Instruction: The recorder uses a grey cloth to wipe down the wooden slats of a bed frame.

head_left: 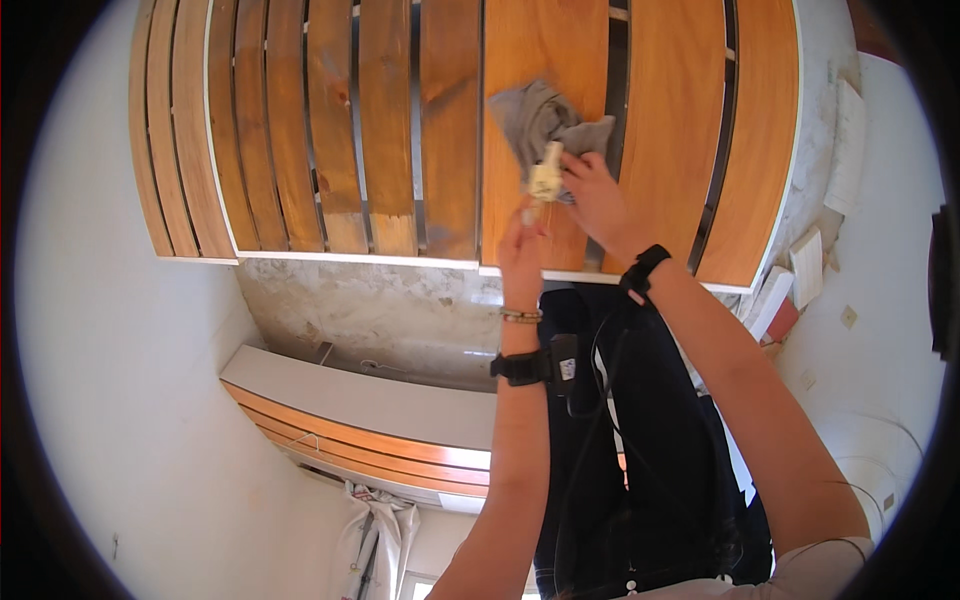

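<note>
A crumpled grey cloth lies on the wide orange-brown wooden slats ahead of me. Over its near edge is a small pale yellow object, bottle-like with a narrow end and dark marks on its side; blur hides its exact kind. My left hand has its fingers closed around the near end of that object. From the right, my right hand reaches in with bent fingers on the cloth's near right part, its fingertips close beside the pale yellow object.
Darker, narrower slats with gaps run to the left, edged by a white rim. Below lies a stained floor. Behind stands another white-sided slatted unit. White blocks rest by the right wall. A cable hangs by my dark trousers.
</note>
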A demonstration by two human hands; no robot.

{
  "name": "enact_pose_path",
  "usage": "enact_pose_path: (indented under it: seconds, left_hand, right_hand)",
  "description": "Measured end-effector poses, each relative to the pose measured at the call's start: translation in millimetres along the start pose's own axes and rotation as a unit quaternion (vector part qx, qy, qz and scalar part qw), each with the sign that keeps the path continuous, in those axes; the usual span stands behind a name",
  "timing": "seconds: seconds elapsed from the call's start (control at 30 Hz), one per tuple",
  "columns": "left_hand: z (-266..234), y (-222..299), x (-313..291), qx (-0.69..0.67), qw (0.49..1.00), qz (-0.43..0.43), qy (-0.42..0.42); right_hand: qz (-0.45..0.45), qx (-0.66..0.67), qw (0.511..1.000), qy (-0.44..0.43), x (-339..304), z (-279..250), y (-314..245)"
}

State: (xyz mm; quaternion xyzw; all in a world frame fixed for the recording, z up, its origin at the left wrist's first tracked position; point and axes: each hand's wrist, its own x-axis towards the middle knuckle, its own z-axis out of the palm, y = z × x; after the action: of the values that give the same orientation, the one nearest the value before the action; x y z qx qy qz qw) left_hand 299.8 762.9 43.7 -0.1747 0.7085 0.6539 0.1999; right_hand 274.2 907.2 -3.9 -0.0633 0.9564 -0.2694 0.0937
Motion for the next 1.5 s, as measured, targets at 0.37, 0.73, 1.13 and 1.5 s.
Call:
enact_pose_path:
  seconds: [0.37,0.73,1.13,1.5]
  left_hand:
    - [-57,-50,-61,0.204,0.975,0.043,0.076]
    - [28,-89,-49,0.304,0.920,0.169,0.182]
    - [129,-58,1,0.199,0.938,0.176,0.221]
    - [86,-101,-105,0.186,0.951,0.071,0.237]
  right_hand:
    - [-0.045,0.042,0.995,-0.073,-115,62,-81]
    - [-0.175,-0.013,0.984,-0.015,-92,36,-12]
    - [-0.154,0.061,0.986,-0.018,-62,-31,85]
    - [-0.105,0.202,0.960,-0.164,-144,-2,41]
